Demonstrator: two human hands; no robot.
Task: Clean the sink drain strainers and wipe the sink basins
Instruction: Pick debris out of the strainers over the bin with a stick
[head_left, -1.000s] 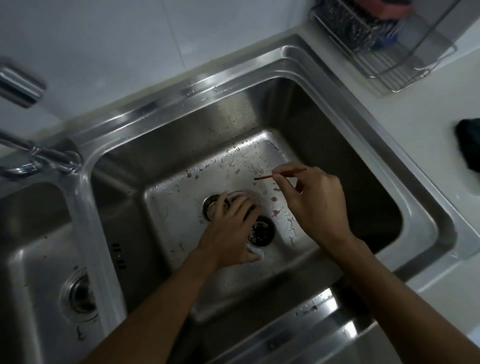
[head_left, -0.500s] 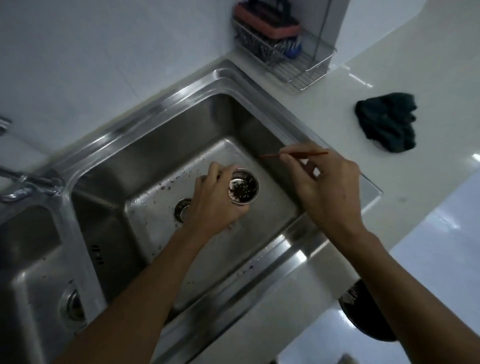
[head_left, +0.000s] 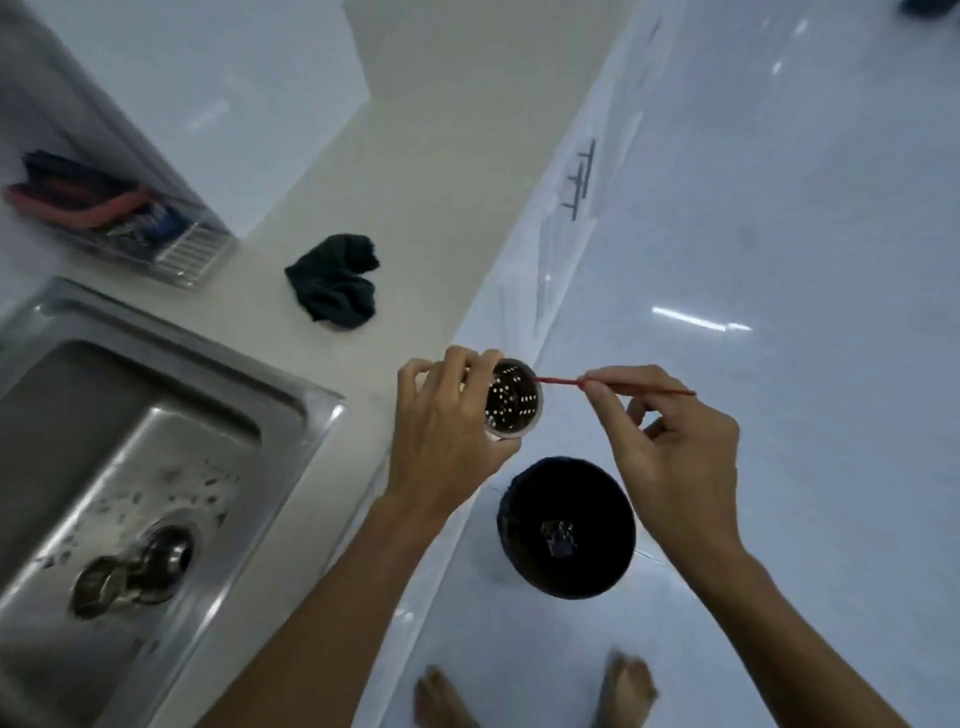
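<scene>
My left hand grips a round metal drain strainer, tilted so that its perforated inside faces me, out past the counter edge and above a black bin on the floor. My right hand pinches a thin red stick; its tip reaches the strainer's rim. The steel sink basin lies at the left, flecked with bits of debris, its drain opening bare with a stopper part in it.
A crumpled dark cloth lies on the pale counter right of the sink. A wire rack with a sponge and brushes stands by the wall. White cabinet fronts with bar handles and a glossy floor fill the right. Bare feet show below.
The view swung right, off the sink. My left hand lifted the strainer from the basin and carried it over the counter edge above the bin. The right hand brought the stick to its rim.
</scene>
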